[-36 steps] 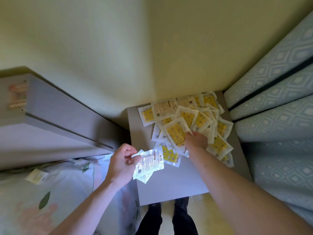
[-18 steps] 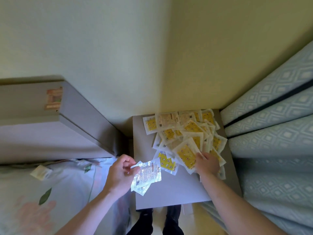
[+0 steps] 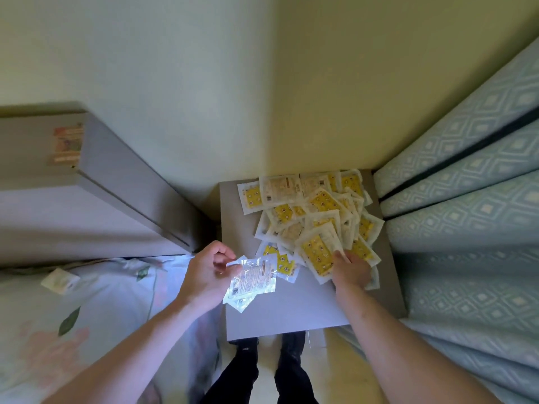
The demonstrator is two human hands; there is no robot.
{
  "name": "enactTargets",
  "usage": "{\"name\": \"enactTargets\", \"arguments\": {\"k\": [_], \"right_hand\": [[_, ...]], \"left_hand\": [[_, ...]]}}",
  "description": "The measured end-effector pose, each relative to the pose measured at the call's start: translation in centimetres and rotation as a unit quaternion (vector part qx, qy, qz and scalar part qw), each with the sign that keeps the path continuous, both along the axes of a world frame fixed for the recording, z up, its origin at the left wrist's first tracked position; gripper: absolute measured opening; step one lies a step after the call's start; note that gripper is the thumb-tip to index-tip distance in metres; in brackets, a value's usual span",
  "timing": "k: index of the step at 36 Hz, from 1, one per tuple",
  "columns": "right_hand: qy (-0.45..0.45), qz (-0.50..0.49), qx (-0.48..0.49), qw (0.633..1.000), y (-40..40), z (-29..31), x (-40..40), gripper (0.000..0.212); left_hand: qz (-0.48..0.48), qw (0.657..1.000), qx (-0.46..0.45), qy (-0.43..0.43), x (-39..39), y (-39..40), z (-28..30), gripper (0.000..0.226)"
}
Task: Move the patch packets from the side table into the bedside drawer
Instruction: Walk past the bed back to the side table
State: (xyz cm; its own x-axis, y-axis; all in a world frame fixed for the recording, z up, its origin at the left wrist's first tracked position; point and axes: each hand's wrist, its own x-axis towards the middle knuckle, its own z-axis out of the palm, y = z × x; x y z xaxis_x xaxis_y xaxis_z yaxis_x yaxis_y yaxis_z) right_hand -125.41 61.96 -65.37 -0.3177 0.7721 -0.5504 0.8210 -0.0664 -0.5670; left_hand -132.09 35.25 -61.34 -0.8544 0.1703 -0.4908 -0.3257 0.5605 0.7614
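Observation:
Several white and yellow patch packets [image 3: 313, 208] lie heaped on the far right part of the grey side table [image 3: 280, 313]. My left hand [image 3: 208, 275] pinches a small stack of clear packets [image 3: 252, 279] over the table's left edge. My right hand [image 3: 351, 268] pinches the near edge of one yellow packet [image 3: 318, 253] at the front of the heap. The bedside drawer is not visible.
A grey headboard [image 3: 122, 182] runs along the left above a floral bed sheet [image 3: 58, 322], where one loose packet [image 3: 59, 279] lies. A blue patterned mattress or cushion stack [image 3: 466, 199] stands to the right. My legs and shoes [image 3: 271, 368] stand below the table.
My right hand has pulled back toward me from the middle of the heap, dragging a yellow packet to the front edge. My left hand keeps its stack in place.

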Motion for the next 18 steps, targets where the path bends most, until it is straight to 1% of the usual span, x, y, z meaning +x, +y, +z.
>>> {"name": "enactTargets", "arguments": {"k": [2, 4, 5, 8, 9, 11, 14, 18], "right_hand": [[0.011, 0.049, 0.035, 0.998, 0.3, 1.5, 0.7, 0.02], [0.0, 0.121, 0.059, 0.991, 0.5, 3.9, 1.5, 0.018], [-0.001, 0.148, 0.068, 0.987, 0.6, 5.4, 2.0, 0.021], [0.002, 0.189, 0.076, 0.979, 1.0, 9.6, 3.8, 0.037], [-0.002, 0.203, 0.074, 0.976, 1.1, 10.9, 4.4, 0.036], [-0.014, 0.231, 0.058, 0.971, 1.2, 13.8, 5.9, 0.026], [-0.001, 0.251, 0.027, 0.968, 0.6, 18.3, 8.4, 0.019], [0.01, 0.283, 0.029, 0.959, -0.4, 22.5, 11.9, 0.009]], "left_hand": [[-0.008, 1.0, -0.002, 0.002, 0.2, 0.1, 1.1, 0.024], [-0.012, 1.0, -0.009, 0.004, 0.6, 0.0, 2.5, 0.025], [-0.015, 1.0, -0.014, 0.006, 0.8, -0.1, 3.4, 0.025], [-0.032, 0.999, -0.025, 0.008, 2.0, -0.2, 6.7, 0.026], [-0.039, 0.999, -0.029, 0.011, 2.4, -0.3, 8.0, 0.026], [-0.044, 0.998, -0.031, 0.013, 3.6, -0.5, 10.6, 0.026], [-0.057, 0.998, -0.035, 0.021, 5.6, -0.9, 14.1, 0.023], [-0.05, 0.998, -0.025, 0.025, 8.7, -1.4, 17.9, 0.022]]}}
